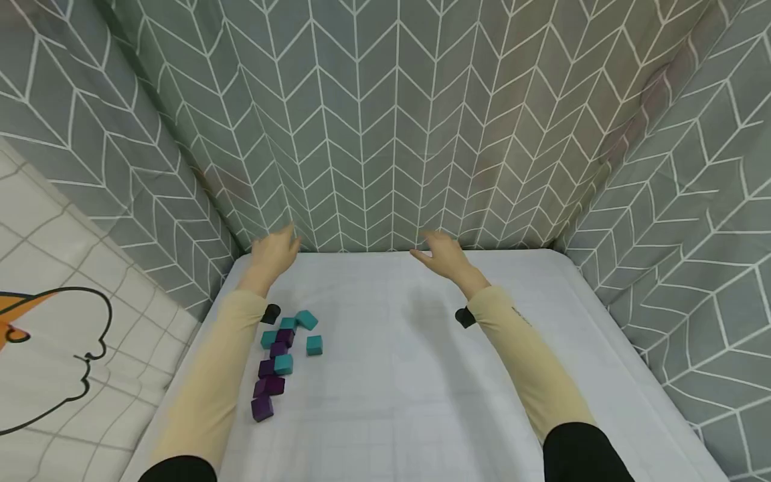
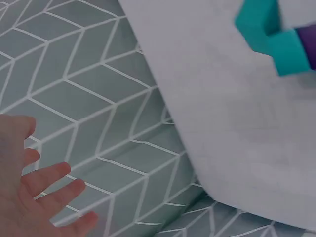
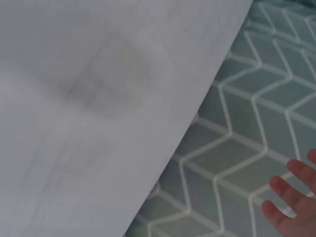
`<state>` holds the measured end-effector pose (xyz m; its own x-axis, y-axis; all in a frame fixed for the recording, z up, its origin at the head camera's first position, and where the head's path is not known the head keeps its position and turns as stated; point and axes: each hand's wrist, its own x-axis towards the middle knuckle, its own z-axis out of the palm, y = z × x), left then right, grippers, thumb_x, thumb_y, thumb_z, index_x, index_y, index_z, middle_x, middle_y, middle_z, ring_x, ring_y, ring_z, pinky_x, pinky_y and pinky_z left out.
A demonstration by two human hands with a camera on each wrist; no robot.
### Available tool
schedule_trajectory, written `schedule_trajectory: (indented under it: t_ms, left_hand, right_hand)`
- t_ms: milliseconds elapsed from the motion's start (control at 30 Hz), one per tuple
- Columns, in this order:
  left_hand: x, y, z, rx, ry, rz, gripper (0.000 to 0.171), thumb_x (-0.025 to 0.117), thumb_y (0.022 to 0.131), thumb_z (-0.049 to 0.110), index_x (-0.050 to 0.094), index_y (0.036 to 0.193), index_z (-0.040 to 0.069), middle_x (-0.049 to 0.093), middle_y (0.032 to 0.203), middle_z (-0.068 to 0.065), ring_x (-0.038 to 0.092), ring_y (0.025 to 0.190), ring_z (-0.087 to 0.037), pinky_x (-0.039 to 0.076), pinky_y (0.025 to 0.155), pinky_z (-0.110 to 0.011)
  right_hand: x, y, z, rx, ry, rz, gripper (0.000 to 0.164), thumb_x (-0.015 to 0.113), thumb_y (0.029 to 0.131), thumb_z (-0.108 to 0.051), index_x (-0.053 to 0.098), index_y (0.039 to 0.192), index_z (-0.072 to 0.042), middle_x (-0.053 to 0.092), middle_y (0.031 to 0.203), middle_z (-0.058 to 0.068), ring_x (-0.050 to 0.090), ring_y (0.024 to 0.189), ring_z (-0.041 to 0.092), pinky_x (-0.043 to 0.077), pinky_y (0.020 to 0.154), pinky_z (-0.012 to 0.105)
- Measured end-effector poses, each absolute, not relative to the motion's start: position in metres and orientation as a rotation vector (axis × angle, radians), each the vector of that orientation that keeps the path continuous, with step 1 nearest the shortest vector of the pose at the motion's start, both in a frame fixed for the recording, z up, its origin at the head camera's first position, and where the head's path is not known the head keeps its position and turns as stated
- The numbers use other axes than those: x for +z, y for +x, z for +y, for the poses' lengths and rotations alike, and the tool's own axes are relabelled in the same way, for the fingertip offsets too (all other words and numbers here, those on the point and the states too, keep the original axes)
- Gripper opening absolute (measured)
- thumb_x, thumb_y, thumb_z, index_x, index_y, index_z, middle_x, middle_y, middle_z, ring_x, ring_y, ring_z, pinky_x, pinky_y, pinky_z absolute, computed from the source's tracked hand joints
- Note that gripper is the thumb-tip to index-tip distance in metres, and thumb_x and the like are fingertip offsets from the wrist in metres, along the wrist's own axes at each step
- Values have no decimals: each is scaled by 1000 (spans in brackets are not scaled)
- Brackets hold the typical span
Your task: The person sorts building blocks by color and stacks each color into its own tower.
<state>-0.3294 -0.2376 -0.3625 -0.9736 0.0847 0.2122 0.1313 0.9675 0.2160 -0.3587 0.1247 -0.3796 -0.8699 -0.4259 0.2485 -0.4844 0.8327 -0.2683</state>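
Both arms reach forward over the white table, hands near its far edge. The left hand [image 1: 273, 256] holds nothing; in the left wrist view its fingers [image 2: 54, 175] are spread against the patterned curtain. Likewise bare, the right hand [image 1: 444, 256] has its thumb pointing inward, and its fingertips [image 3: 279, 185] show at the right wrist view's lower right. Beside the left forearm, purple blocks [image 1: 262, 408] and teal blocks [image 1: 284, 364] form a slanting row. One teal block [image 1: 314, 345] sits apart to the right of the row; another teal block [image 1: 306, 319] lies angled at its far end.
The white table [image 1: 385, 375] fills the lower middle of the head view. Grey curtains [image 1: 394, 120] with white chevron lines hang behind it and on both sides. At the left is a white gridded cloth [image 1: 138, 348] with a cartoon outline. Dark wrist cameras [image 1: 465, 317] sit on the sleeves.
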Motion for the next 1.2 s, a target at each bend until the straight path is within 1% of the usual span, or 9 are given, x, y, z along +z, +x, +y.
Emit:
schedule_trajectory:
  t_ms: [67, 167, 233, 300, 367, 633, 833, 1000, 1200]
  left_hand:
    - [-370, -326, -247, -385, -182, -2902, 51, 38, 96, 29, 27, 138, 2, 59, 101, -25, 58, 79, -40, 42, 77, -55]
    - [-387, -319, -258, -481, -218, -2914, 55, 43, 94, 29, 27, 137, 0, 54, 110, -28, 58, 76, -38, 45, 68, -49]
    - [-402, -314, -264, -546, -253, -2936, 57, 46, 93, 29, 29, 136, -3, 48, 120, -29, 56, 91, -40, 45, 76, -49]
    - [-416, -308, -265, -603, -291, -2953, 57, 51, 91, 28, 33, 133, -6, 44, 126, -28, 47, 108, -42, 39, 88, -50]
    - [-431, -303, -264, -656, -333, -2963, 57, 54, 89, 29, 38, 130, -7, 45, 126, -26, 45, 112, -41, 36, 92, -50]
    - [-468, -274, -250, -852, -534, -2971, 42, 63, 83, 27, 57, 112, -3, 59, 107, -17, 55, 100, -32, 46, 82, -43]
    - [-485, -254, -249, -1006, -708, -2907, 32, 65, 82, 21, 60, 106, 1, 61, 101, -11, 58, 92, -25, 49, 75, -36]
    - [-497, -250, -249, -1021, -881, -2902, 30, 67, 80, 21, 59, 104, 5, 62, 102, -9, 59, 92, -23, 49, 75, -33]
    - [-503, -250, -248, -925, -842, -2998, 29, 70, 77, 20, 61, 99, 4, 63, 94, -5, 58, 84, -17, 48, 70, -27]
  right_hand:
    - [-385, -357, 106, 554, 772, -2806, 60, 49, 89, -44, 41, 130, -1, 46, 128, 17, 37, 122, 34, 29, 99, 51]
    - [-394, -351, 74, 623, 848, -2786, 59, 51, 87, -44, 44, 128, -2, 48, 127, 15, 40, 120, 31, 30, 99, 46]
    - [-404, -345, 52, 657, 902, -2786, 59, 52, 87, -45, 45, 128, -2, 49, 127, 13, 42, 119, 28, 31, 99, 42]
    - [-416, -338, 32, 673, 948, -2801, 60, 52, 86, -45, 46, 128, -4, 48, 127, 12, 42, 119, 27, 31, 100, 41]
    - [-430, -331, 13, 679, 1007, -2814, 60, 53, 85, -46, 46, 128, -4, 49, 128, 11, 42, 119, 25, 30, 100, 39]
    - [-480, -303, -28, 703, 1243, -2877, 60, 59, 82, -45, 51, 124, -4, 55, 121, 7, 47, 114, 21, 35, 97, 34]
    - [-500, -294, -39, 758, 1411, -2841, 60, 66, 77, -43, 56, 116, 0, 60, 111, 9, 53, 102, 18, 42, 87, 25]
    - [-507, -291, -48, 771, 1520, -2787, 52, 69, 75, -38, 59, 111, -3, 61, 102, 6, 53, 93, 15, 42, 80, 21]
    - [-516, -290, -59, 650, 1524, -2745, 41, 68, 76, -39, 63, 104, -10, 59, 96, -1, 51, 87, 11, 40, 76, 20]
